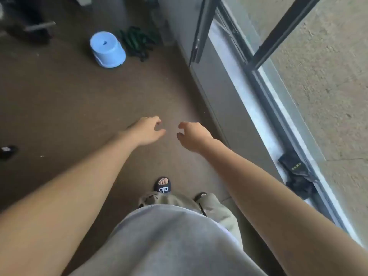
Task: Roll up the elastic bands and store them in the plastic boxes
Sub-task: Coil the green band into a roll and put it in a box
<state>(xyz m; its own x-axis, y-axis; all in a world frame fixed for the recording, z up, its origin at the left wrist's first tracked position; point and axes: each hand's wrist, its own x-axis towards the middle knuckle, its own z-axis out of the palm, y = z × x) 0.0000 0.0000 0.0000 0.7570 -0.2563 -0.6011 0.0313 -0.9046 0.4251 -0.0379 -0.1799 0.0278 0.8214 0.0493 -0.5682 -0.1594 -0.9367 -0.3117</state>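
Note:
A heap of dark green elastic bands [137, 41] lies on the brown floor far ahead, against the wall. Just left of the heap stands a light blue plastic stool [107, 49]. My left hand [147, 132] and my right hand [194, 136] are stretched out in front of me at mid-frame, close together, well short of the bands. Both hands hold nothing and their fingers hang loosely curled. No plastic box shows clearly in this view.
A sliding glass door with a dark frame [256, 62] runs along the right, with a black bag [296, 176] lying in its track. Dark equipment [29, 26] stands at the far left. My sandalled foot [163, 185] is on the floor below my hands.

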